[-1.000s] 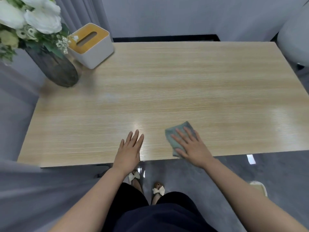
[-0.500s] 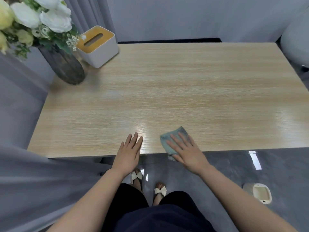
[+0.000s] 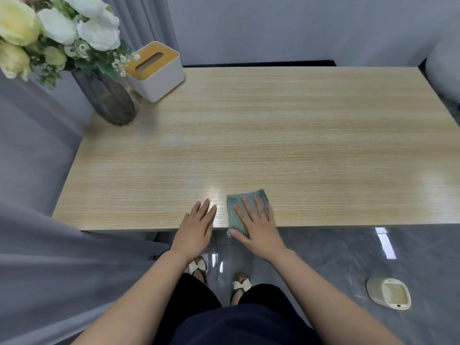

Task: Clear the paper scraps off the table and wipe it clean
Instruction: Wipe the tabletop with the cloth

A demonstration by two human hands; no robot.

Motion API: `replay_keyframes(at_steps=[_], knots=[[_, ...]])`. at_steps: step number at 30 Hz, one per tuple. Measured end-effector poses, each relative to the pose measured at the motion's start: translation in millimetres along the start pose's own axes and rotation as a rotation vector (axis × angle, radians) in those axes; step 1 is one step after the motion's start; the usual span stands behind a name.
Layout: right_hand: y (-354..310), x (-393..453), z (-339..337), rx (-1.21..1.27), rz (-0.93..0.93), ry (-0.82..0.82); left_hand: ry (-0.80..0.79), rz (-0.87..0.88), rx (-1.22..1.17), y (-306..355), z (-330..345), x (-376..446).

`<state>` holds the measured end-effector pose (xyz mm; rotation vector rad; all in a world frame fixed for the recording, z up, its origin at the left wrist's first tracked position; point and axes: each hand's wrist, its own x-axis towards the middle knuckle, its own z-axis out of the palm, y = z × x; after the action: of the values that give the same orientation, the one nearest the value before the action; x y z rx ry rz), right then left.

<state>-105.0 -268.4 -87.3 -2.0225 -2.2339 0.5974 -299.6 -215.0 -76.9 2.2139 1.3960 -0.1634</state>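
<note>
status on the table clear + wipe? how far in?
Done, by the look of it: no paper scraps show on the table. In hand: the right hand presses the green cloth flat at the near edge; the left hand rests open beside it. Left: how much is wiped can't be told.

No legible text, label, brand, number or sign on anything here.

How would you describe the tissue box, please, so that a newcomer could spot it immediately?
Start at the wooden table and go to its far left corner. Beside the dark vase of flowers stands the tissue box. It alone is a white cube with a slotted yellow-brown lid.
</note>
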Motion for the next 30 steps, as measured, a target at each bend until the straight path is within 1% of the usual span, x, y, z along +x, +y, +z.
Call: replay_keyframes(at_steps=[1, 3, 4, 5, 6, 10, 12, 13, 15, 17, 19, 22, 24, 27, 30], knots=[[3, 2, -9, 0.134, 0.014, 0.009, 0.019, 0.000, -0.019, 0, -1, 1], [13, 6, -23, 0.358, 0.104, 0.182, 0.101, -0.016, -0.094, 2, -4, 3], [22, 8, -28, 0.404, 0.179, 0.285, 0.141, -0.030, -0.145, 5, -7, 6], [29, 12, -31, 0.420, 0.255, 0.338, 0.161, -0.044, -0.201, 10, -9, 10], [34, 18, -35, 0.421, 0.307, 0.343, 0.162, -0.056, -0.265, 16, -13, 16], [41, 44, -45, 0.382, 0.383, 0.164, 0.112, -0.117, -0.497, 49, -25, 44], [43, 51, -45, 0.352, 0.407, 0.108, 0.085, -0.172, -0.597, 63, -28, 56], [43, 53, -45, 0.337, 0.423, 0.089, 0.075, -0.206, -0.615, 67, -28, 61], [43, 56, -49, 0.326, 0.428, 0.069, 0.061, -0.250, -0.575, 70, -30, 68], [41, 56, -59, 0.360, 0.399, 0.065, 0.041, -0.239, -0.527, 68, -35, 72], [38, 56, -76, 0.415, 0.330, 0.108, 0.065, -0.199, -0.568, 65, -49, 75], [28, 55, -103, 0.491, 0.223, 0.259, 0.174, -0.111, -0.663, 57, -85, 75], [18, 57, -116, 0.520, 0.173, 0.307, 0.250, -0.054, -0.700, 51, -106, 70], [4, 60, -119, 0.409, 0.074, 0.318, 0.360, 0.027, -0.674, 40, -117, 59], [-6, 57, -99, 0.284, -0.030, 0.277, 0.344, 0.067, -0.571, 20, -99, 42]])
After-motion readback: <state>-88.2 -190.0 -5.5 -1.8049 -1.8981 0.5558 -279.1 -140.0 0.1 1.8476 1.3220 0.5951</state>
